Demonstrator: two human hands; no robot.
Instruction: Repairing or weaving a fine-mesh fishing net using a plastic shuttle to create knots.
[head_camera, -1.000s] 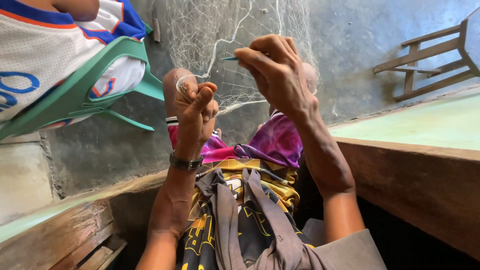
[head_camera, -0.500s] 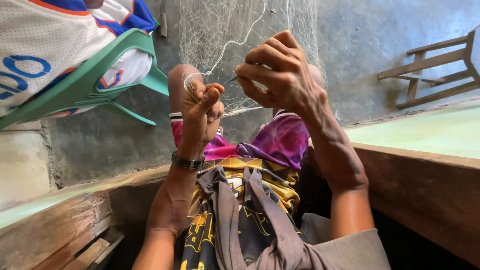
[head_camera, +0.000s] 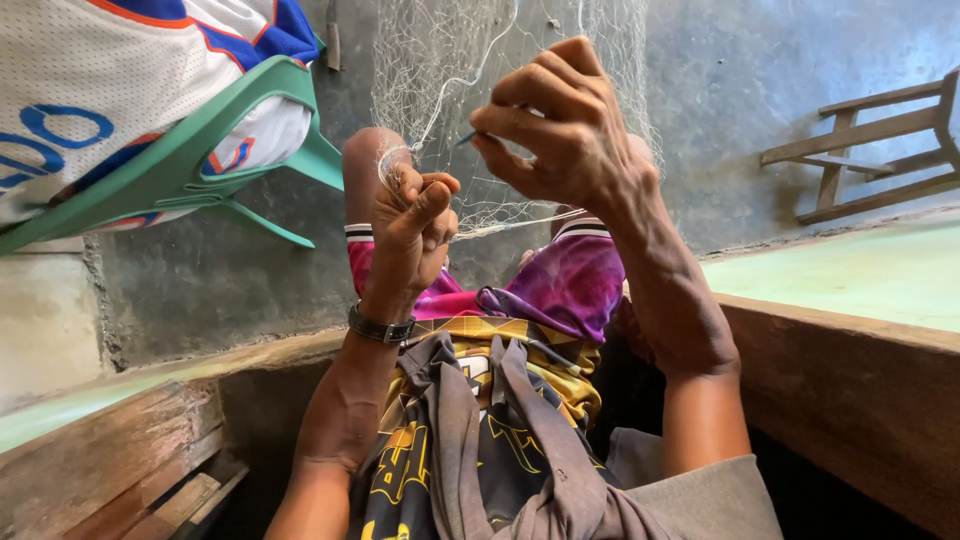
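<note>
Both my hands grip one fine pale mesh fishing net (head_camera: 470, 60): left hand (head_camera: 412, 225) fisted on strands, right hand (head_camera: 560, 130) pinching one thin blue-green netting needle (head_camera: 462, 139).

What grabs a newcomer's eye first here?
The two hands raised mid-frame: the left hand fisted on strands of the pale net, the right hand pinching a thin needle-like tool at the mesh. Next, the green plastic chair upper left with another person in a white jersey, and the purple shorts below the hands.
</note>
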